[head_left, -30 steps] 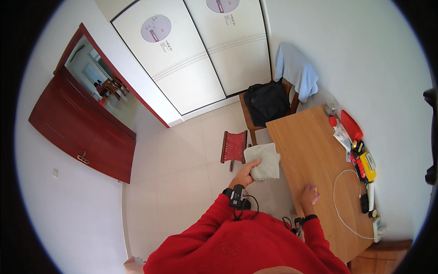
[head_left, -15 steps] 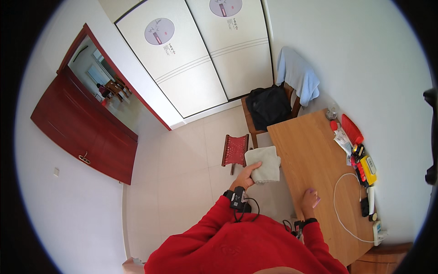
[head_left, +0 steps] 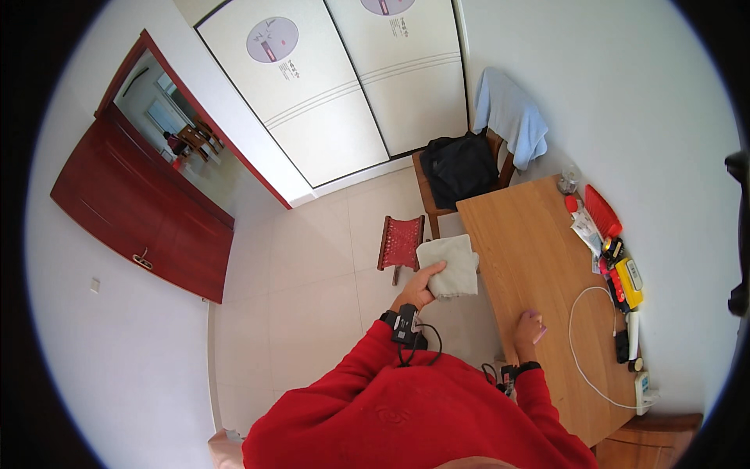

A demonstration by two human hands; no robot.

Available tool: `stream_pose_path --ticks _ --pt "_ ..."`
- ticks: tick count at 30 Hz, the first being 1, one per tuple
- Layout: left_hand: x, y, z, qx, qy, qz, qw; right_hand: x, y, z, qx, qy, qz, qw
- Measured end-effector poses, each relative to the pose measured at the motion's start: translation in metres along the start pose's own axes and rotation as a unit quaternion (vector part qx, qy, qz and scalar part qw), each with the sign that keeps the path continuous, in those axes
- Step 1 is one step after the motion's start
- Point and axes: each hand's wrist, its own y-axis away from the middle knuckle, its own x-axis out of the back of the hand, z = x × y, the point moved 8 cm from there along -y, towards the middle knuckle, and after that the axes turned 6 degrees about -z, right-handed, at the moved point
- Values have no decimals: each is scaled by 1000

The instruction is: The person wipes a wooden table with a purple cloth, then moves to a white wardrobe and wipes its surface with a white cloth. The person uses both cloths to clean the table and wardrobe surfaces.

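Observation:
My left hand (head_left: pixel 418 288) is closed on the edge of a folded pale grey-green cloth (head_left: pixel 453 267), thumb on top. It holds the cloth in the air beside the left edge of the wooden table (head_left: pixel 516 250). Over the tabletop, my right hand (head_left: pixel 529 327) is closed around a small purple thing (head_left: pixel 541 335); only a bit of it shows past the fingers, so its kind is unclear. Both wrists wear black bands with small devices and cables.
A red folding stool (head_left: pixel 401 244) stands on the floor beyond my left hand. A chair with a black bag (head_left: pixel 459 173) and a light blue towel (head_left: pixel 512 117) is at the table's far end. Along the wall lie a red comb-like item (head_left: pixel 602 213), yellow box (head_left: pixel 629 283) and white cable (head_left: pixel 573 332).
The whole view has tilted a little, so the room sits slightly higher in the picture. Both hands keep their grips and nearly the same places.

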Motion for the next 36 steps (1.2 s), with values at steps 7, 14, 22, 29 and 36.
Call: stream_pose_path --ticks 7,14,22,29,36 --pt "-4 3 -5 7 -11 -9 1000 -2 -1 2 29 -39 17 999" --pt "-4 3 -8 20 -30 -28 999 -19 -6 -2 59 70 120 989" --pt "6 -2 -10 38 -31 34 998 -37 -17 1 -6 31 85 996" --pt "-6 3 -11 56 -29 26 998 -31 -13 0 -12 8 62 998" --pt "-1 4 -10 55 -37 50 997 -28 -8 3 -22 -67 53 996"
